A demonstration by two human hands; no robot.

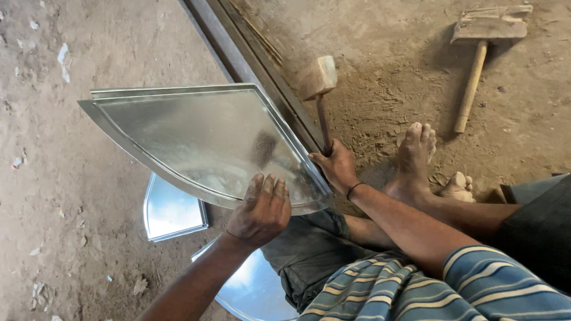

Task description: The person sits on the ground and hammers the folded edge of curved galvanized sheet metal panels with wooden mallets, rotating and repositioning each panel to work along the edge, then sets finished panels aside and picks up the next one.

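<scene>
Down near the ground, the person's left hand [260, 209] grasps the curved lower edge of a fan-shaped sheet-metal piece [202, 139], with the fingers folded over the rim onto the shiny upper face and the thumb hidden beneath. That piece is held up off the floor and tilted, its pointed end toward the person's lap and its broad arc spreading out to the left; its edges are folded up into a narrow lip. Its right straight edge lies along a long dark metal bar [250, 59] that runs diagonally across the dirt floor [59, 178]. The right hand [336, 166] is clenched around the thin handle of a wooden mallet [318, 77], low on the shaft, with a dark band at the wrist; the mallet's blocky head stands up above the bar, just beside the sheet's right edge. Under the held piece, two more shiny sheet-metal pieces lie on the floor, a smaller one [172, 211] to the left and a rounded one [253, 285] partly covered by the left forearm. A bare foot [416, 154] rests on the dirt just right of the right hand. Well apart, at the upper right, a second wooden hammer [482, 41] lies flat on the ground.
</scene>
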